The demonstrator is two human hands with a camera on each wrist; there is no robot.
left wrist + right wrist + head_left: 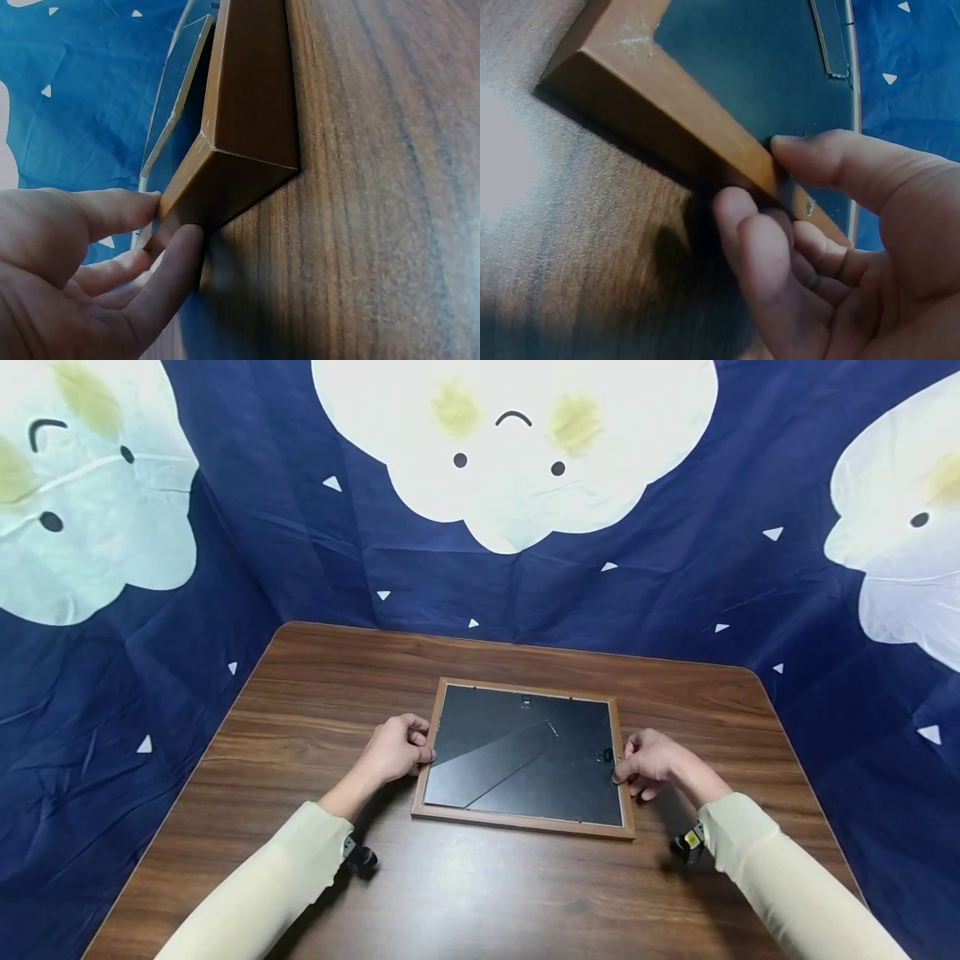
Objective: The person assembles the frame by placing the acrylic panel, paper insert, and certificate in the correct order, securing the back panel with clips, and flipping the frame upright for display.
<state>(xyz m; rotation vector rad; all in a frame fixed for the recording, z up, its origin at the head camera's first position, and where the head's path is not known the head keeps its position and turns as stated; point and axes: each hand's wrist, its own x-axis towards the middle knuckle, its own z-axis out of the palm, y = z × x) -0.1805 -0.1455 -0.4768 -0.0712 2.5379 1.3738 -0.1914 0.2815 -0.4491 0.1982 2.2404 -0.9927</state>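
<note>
A wooden picture frame (pixel 522 827) lies face down on the table, its dark backing board (pixel 487 718) facing up. On the backing are an easel stand flap (pixel 480 781), lying nearly flat, and small metal hangers near the top and right edges. My left hand (pixel 393 750) pinches the left side of the frame; in the left wrist view its thumb and fingers meet the rim near a corner. At the opposite side, my right hand (pixel 651 762) grips the frame, its thumb on the upper rim and its fingers curled against the outer side, as the right wrist view shows.
The brown wood-grain table (pixel 300 718) has rounded far corners. Dark blue cloth (pixel 525 585) with white clouds and small triangles hangs behind it and at both sides. A small dark camera (pixel 363 860) sits at the left wrist, another (pixel 687 845) at the right.
</note>
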